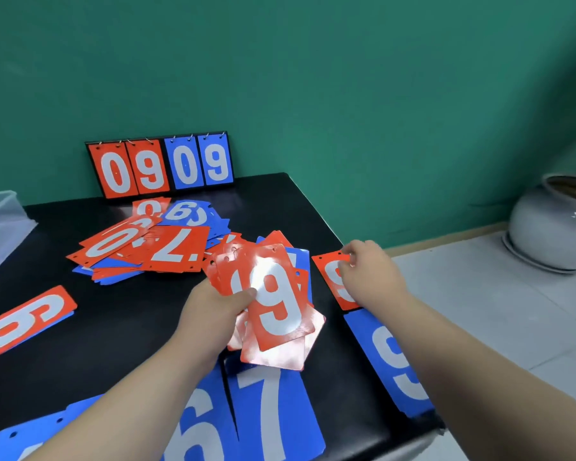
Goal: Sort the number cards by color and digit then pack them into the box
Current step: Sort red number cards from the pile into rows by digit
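**op:** Status?

**eng:** Sorting step, roughly midway by my read. Your left hand (210,314) grips a fan of red cards (276,304), a 9 on top, held above the surface (113,327), in front of the scoreboard (160,166) and a bit to its right. Your right hand (368,271) has its fingers curled on the far edge of a red 9 card (331,277). That card lies flat further right of the scoreboard, at the surface's edge. Can't tell if you're laying it down or lifting it.

**op:** What's sorted?

**eng:** Piles look started. The blue 9 card (396,364) sits just nearer you than the red one. The blue 7 card (270,410) and blue 6 card (200,427) are furthest from the scoreboard, and the red 6 card (24,321) is front-left of it. A mixed heap (167,251) of red and blue lies directly in front of the scoreboard, unsorted.

**op:** Box?

**eng:** Clear box (0,224) is left of the scoreboard, only partly in view. Nothing visibly packed.

**op:** Next?

**eng:** The top of your fan is another red 9, so I'd send it onto the red 9 card. You need your right hand free to pinch it off by its edge without dragging the ones beneath. The cards look glossy and will likely slide. Square it on the pile, holes aligned. Heap after that, packing last.
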